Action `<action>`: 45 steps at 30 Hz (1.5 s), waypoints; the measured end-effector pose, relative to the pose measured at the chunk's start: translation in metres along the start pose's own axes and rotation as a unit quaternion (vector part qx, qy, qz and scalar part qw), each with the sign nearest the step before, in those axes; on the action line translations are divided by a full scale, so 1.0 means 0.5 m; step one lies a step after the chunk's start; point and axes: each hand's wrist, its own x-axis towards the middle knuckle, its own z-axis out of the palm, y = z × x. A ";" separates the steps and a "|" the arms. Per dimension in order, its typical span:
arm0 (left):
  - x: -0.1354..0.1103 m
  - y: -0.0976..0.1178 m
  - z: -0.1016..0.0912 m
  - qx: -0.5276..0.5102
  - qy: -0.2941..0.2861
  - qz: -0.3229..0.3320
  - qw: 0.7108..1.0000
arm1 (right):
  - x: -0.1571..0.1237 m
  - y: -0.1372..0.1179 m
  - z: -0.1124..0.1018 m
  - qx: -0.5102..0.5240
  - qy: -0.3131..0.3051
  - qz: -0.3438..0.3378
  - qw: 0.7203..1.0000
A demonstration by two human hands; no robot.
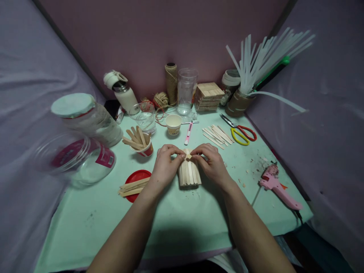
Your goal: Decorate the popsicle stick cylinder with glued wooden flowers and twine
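Observation:
A small structure of popsicle sticks (190,175), laid side by side with rounded ends toward me, rests on the table in front of me. At its far end a short piece of popsicle stick (188,156) is pinched from both sides. My left hand (168,163) has thumb and forefinger closed on the left of this piece. On the opposite side, my right hand (211,162) grips it in a like pinch. Beyond the hands lie a pink utility knife (188,133) and several thin wooden strips (217,135).
To the left are a red lid (133,176) under popsicle sticks, a paper cup (146,151) of sticks and clear jars (93,159). At right lie scissors (239,131) and a pink glue gun (280,189). A twine spool (171,85) and stacked wooden squares (209,96) stand behind.

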 end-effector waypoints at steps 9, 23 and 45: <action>-0.007 0.002 0.007 0.069 -0.003 0.031 0.997 | -0.003 0.002 0.001 -0.021 -0.032 0.014 0.999; -0.007 0.001 0.008 0.086 -0.010 0.034 0.996 | -0.005 0.003 0.002 -0.028 -0.035 0.015 0.999; -0.012 0.002 0.010 0.112 0.001 0.057 0.992 | -0.009 0.002 0.002 -0.045 -0.038 0.011 0.998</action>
